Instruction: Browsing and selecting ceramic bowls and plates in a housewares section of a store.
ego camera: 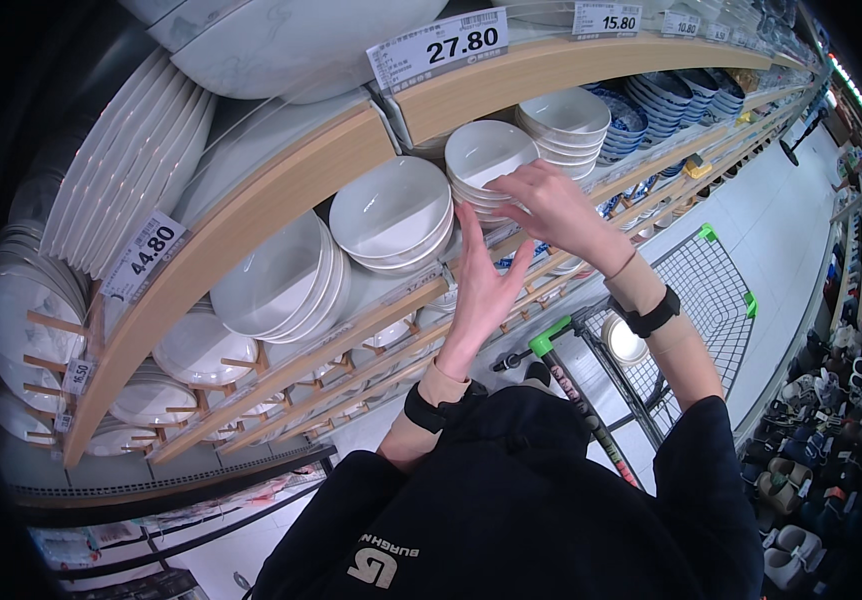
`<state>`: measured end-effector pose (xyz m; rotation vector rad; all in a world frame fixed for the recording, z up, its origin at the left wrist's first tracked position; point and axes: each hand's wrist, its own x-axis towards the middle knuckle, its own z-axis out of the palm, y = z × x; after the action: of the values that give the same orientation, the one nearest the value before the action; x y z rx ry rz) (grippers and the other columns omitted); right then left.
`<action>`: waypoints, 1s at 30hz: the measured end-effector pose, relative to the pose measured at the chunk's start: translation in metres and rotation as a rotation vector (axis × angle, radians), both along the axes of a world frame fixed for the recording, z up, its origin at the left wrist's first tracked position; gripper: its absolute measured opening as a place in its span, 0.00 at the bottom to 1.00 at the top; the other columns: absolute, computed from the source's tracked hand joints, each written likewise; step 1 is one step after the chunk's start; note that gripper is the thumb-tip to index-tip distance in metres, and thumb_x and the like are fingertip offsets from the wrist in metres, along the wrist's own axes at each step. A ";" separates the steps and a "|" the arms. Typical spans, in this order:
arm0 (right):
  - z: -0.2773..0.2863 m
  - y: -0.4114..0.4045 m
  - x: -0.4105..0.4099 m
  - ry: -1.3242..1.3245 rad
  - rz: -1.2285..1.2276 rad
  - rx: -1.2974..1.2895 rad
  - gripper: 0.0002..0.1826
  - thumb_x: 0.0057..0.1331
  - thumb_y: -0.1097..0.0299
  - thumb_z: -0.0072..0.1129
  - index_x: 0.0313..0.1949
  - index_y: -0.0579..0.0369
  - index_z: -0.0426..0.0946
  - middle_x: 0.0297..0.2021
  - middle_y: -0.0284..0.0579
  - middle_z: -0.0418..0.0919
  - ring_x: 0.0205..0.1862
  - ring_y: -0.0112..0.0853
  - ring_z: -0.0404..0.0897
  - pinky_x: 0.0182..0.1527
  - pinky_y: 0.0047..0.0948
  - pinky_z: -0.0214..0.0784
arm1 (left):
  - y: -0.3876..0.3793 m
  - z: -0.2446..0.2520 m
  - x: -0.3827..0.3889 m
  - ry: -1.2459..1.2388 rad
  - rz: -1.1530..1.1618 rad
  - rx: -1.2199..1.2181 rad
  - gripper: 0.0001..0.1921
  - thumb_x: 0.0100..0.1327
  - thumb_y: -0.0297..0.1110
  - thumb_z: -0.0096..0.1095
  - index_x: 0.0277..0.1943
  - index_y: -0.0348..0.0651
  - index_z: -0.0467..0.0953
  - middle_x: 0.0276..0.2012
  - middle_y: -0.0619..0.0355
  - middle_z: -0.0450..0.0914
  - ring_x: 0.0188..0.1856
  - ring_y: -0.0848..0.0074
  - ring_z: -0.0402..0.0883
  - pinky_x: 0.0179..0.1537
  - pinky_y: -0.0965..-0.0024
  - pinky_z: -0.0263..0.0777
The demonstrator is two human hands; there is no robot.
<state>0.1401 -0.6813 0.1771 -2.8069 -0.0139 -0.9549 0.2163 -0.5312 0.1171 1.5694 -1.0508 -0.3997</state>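
Observation:
My right hand [551,206] reaches over the near right rim of a stack of white bowls [485,150] on the shelf. Its fingers are curled by the rim, and whether they grip a bowl is hidden. My left hand [485,281] is raised just below, fingers apart and palm towards the stack. Its fingertips come up to the lower left side of those bowls; contact is unclear. Larger white bowls [393,210] are stacked left of my hands, and another white stack [564,120] stands to the right.
A wooden shelf edge [506,82] with price tags curves above the bowls. Plates [127,165] stand upright at left; blue-patterned bowls [618,120] sit farther right. Beside me is a shopping cart [716,300] holding a white round dish [624,341]. Shoes [806,442] line the opposite side.

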 end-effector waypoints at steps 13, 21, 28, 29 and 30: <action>0.004 0.009 0.004 0.029 -0.073 -0.001 0.17 0.54 0.67 0.70 0.43 0.56 0.78 0.32 0.47 0.82 0.38 0.47 0.81 0.42 0.41 0.73 | -0.002 -0.003 0.002 0.011 0.011 0.002 0.50 0.66 0.43 0.66 0.73 0.19 0.40 0.74 0.24 0.44 0.77 0.46 0.47 0.75 0.59 0.45; 0.007 0.010 0.007 0.094 -0.050 -0.068 0.19 0.53 0.69 0.70 0.43 0.59 0.75 0.34 0.49 0.82 0.43 0.46 0.82 0.47 0.39 0.73 | -0.001 -0.006 0.003 -0.045 0.038 0.003 0.49 0.66 0.40 0.67 0.74 0.21 0.39 0.72 0.27 0.53 0.74 0.53 0.58 0.74 0.57 0.52; 0.003 0.006 0.007 0.085 -0.036 -0.116 0.21 0.53 0.69 0.70 0.46 0.58 0.75 0.35 0.46 0.80 0.41 0.45 0.80 0.43 0.39 0.73 | -0.001 -0.003 0.002 -0.061 0.041 0.012 0.49 0.65 0.40 0.67 0.73 0.19 0.40 0.71 0.27 0.57 0.74 0.52 0.59 0.73 0.61 0.53; 0.003 0.006 0.006 0.085 -0.044 -0.111 0.21 0.53 0.69 0.70 0.46 0.58 0.75 0.35 0.46 0.80 0.41 0.45 0.80 0.43 0.39 0.72 | -0.001 -0.003 0.001 -0.061 0.041 0.012 0.49 0.65 0.40 0.67 0.73 0.19 0.40 0.71 0.27 0.57 0.74 0.52 0.59 0.73 0.61 0.53; 0.004 0.007 0.005 0.085 -0.054 -0.107 0.21 0.53 0.70 0.70 0.46 0.58 0.75 0.35 0.46 0.80 0.41 0.45 0.80 0.43 0.39 0.72 | -0.001 -0.003 0.001 -0.072 0.049 0.014 0.49 0.65 0.40 0.67 0.73 0.19 0.41 0.71 0.27 0.57 0.74 0.52 0.59 0.72 0.61 0.54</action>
<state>0.1450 -0.6738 0.1806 -2.9579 0.0231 -0.8708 0.2171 -0.5321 0.1143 1.6289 -1.0643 -0.3201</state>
